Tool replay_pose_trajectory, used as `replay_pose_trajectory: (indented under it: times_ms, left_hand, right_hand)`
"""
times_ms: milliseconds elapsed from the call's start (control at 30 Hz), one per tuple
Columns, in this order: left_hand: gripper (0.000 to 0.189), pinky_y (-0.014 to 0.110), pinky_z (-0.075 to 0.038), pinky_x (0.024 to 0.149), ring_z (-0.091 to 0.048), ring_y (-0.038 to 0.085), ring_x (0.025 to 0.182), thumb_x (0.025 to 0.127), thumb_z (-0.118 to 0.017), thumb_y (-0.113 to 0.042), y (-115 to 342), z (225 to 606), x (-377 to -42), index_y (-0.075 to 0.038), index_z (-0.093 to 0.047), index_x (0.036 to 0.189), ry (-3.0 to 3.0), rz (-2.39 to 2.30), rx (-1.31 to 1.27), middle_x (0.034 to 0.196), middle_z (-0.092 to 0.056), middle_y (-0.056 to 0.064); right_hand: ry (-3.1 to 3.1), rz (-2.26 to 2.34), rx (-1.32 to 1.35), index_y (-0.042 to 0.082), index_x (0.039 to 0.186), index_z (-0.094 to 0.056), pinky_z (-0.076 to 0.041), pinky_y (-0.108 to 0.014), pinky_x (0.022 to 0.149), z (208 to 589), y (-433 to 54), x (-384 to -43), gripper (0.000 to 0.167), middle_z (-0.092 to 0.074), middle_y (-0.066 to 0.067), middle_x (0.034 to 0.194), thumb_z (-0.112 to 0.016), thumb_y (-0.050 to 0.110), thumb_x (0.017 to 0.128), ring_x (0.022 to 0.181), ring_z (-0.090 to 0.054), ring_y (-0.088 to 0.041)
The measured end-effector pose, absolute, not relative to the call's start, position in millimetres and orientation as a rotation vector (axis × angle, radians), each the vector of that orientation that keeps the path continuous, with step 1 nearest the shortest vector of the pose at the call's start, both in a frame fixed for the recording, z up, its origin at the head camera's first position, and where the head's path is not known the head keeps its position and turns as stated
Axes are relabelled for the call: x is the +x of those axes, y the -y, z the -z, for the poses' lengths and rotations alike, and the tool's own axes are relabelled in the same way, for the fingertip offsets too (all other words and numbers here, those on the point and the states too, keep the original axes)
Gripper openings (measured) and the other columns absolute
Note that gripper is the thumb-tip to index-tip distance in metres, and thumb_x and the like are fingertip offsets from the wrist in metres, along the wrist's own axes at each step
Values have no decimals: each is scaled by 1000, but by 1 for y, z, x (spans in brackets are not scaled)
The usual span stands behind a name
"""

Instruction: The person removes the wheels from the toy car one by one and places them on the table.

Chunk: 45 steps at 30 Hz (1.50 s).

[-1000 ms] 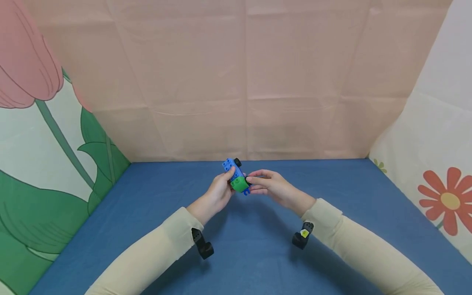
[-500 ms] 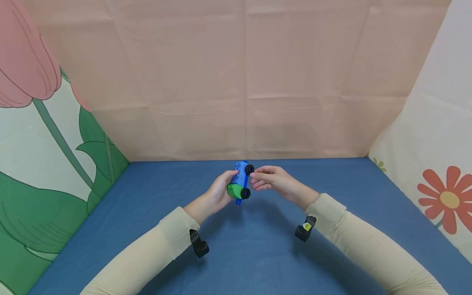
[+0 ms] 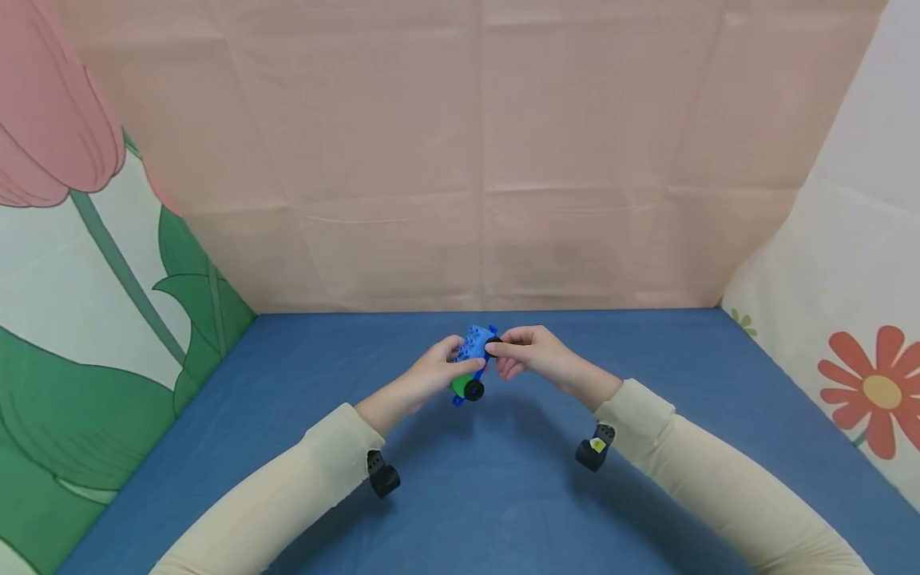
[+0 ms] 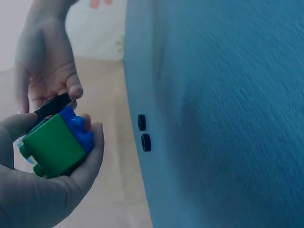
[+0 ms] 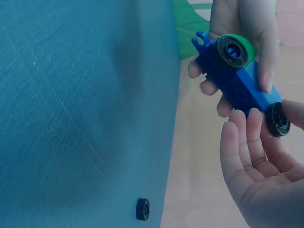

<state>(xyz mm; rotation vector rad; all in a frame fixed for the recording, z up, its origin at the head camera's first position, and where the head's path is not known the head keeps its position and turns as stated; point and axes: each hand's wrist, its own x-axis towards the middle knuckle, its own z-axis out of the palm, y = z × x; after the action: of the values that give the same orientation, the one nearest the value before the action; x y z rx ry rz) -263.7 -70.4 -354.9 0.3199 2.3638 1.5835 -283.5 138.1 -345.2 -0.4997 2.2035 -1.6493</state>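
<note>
My left hand grips a toy car made of blue and green blocks, holding it above the table. The car's blue studded end points away, and its green block is nearer. On its side, a black wheel sits at the green end, beside a blue hook. My right hand pinches the other black wheel on that side, at the blue end, between thumb and fingers. Its remaining fingers curve under the car in the right wrist view. The car's far side is hidden.
Two loose black wheels, a farther one and a nearer one, stand on the blue table. The right wrist view shows one loose wheel. A beige cloth wall rises behind the table, with flower-printed cloths at both sides.
The car has turned in my left hand, bringing its wheeled side into view, and my left thumb now lies across that side. My right fingers have shifted from the green-end wheel to the blue-end one.
</note>
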Motion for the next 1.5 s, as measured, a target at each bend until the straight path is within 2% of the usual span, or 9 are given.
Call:
replay_pose_trajectory:
  times_ms: [100,233,433,633,733,967,1167,1300,1500]
  left_hand:
    - [37,37,-44,85,-54,22,102,96,-61,-35,71,355,-264,-7,-52,118,-2471,-1516,379,118,-58,9]
    - [40,39,-47,87,-57,20,101,96,-60,-38,70,357,-264,-8,-54,123,-2536,-1474,448,115,-61,8]
    - [42,41,-50,90,-62,21,103,96,-58,-41,70,358,-264,-9,-56,123,-2533,-1427,492,116,-64,8]
    - [38,37,-52,82,-64,19,96,98,-56,-41,71,360,-264,-8,-57,117,-2560,-1361,514,111,-66,7]
    - [36,34,-52,78,-63,17,92,98,-55,-41,73,360,-264,-8,-56,114,-2576,-1329,536,105,-65,7]
    - [37,30,-46,71,-57,18,85,99,-53,-40,77,359,-265,-8,-54,117,-2613,-1255,611,102,-61,7]
    - [38,29,-42,66,-52,18,78,100,-52,-40,82,357,-267,-6,-52,116,-2612,-1221,646,95,-57,7]
    - [37,29,-40,63,-50,17,74,100,-53,-39,82,355,-267,-5,-51,113,-2616,-1218,642,91,-53,8]
    - [36,28,-36,55,-45,16,63,98,-55,-39,80,353,-265,-6,-49,110,-2678,-1181,611,81,-47,5]
  right_hand:
    - [-2228,1640,-503,3,92,-65,-57,-36,74,344,-138,-283,28,-68,-15,84,-64,31,94,75,-67,-26]
    - [-2232,1621,-553,0,93,-65,-57,-38,74,343,-136,-280,31,-68,-17,83,-60,31,97,69,-66,-18]
    - [-2209,1584,-600,-8,102,-63,-57,-37,72,346,-134,-277,41,-68,-16,80,-53,31,101,70,-67,-23]
    - [-2157,1584,-642,-10,107,-59,-57,-42,74,353,-132,-276,44,-66,-5,77,-48,32,103,73,-68,-27]
    - [-2137,1586,-669,-8,107,-58,-57,-39,72,354,-131,-273,42,-65,-2,78,-47,32,103,70,-67,-23]
    - [-2172,1600,-666,0,98,-61,-57,-40,71,352,-127,-270,35,-63,-13,79,-47,32,103,66,-65,-18]
    - [-2178,1610,-681,1,98,-60,-56,-43,74,350,-123,-268,35,-62,-8,78,-46,32,103,68,-65,-19]
    - [-2181,1614,-668,1,97,-60,-55,-47,75,348,-121,-267,34,-62,-13,80,-46,32,104,66,-64,-17]
    - [-2223,1598,-651,2,95,-60,-55,-38,69,350,-121,-268,33,-59,-12,76,-46,31,104,64,-62,-18]
